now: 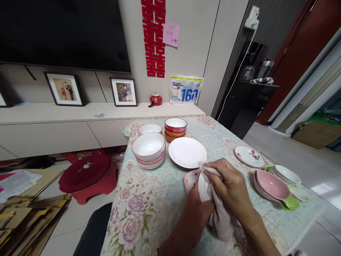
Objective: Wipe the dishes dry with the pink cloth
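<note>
My left hand [197, 209] is closed on a small white dish [203, 187], which is tilted up and partly hidden by my fingers. A pale pink cloth [223, 222] is gripped in my right hand [226, 179] and pressed over the dish's rim, its loose end hanging below. Beneath my hands a pink dish [189, 180] with dark spots shows only in part. Just beyond it lies a stack of white plates [188, 152].
Several red-rimmed white bowls [149, 146] are stacked at the left, with red and orange bowls [176, 128] behind. Flower-patterned plates [249, 156], white bowls [287, 174] and pink leaf-handled bowls [273, 185] stand right. A red stool [87, 174] is beside the floral-covered table [149, 220].
</note>
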Motion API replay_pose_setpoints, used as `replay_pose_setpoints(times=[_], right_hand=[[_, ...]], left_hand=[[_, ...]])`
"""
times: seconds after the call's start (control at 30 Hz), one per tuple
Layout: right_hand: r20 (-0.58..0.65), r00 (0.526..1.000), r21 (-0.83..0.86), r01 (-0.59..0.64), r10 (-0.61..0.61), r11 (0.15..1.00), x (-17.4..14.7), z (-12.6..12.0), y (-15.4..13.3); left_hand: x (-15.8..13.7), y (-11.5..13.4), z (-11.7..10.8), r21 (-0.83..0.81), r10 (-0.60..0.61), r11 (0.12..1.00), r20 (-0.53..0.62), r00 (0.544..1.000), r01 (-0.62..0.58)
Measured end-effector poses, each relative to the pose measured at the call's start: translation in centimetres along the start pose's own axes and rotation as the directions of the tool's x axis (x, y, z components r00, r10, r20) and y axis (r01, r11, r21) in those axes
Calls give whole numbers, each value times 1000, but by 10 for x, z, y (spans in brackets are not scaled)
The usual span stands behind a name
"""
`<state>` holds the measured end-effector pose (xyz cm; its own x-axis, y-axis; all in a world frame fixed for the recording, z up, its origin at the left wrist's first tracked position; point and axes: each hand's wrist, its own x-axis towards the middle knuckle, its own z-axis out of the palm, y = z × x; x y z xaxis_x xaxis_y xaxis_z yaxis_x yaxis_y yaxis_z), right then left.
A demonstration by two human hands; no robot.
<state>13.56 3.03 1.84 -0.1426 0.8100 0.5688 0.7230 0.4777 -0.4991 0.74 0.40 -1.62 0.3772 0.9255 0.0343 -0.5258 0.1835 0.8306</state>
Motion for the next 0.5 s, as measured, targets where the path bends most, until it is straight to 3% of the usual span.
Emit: replay_pose_setpoints(times=[0.2,0.27,0.43,0.5], right_hand=[[-193,967,-173,-200,165,964,3,-6,30],[-181,974,-161,-163,133,973,2,-4,23],[61,997,4,57,-58,998,-3,8,-6],[62,995,-6,84,-83,996,-2,9,-5]], left_hand=[[1,-3,-1,-4,28,1000,-32,999,-28],[1,-3,-2,4,16,1000,-13,1000,-16],[1,-1,0,31,44,999,-32,999,-43],[1,-1,0,43,70,997,-39,997,-68]])
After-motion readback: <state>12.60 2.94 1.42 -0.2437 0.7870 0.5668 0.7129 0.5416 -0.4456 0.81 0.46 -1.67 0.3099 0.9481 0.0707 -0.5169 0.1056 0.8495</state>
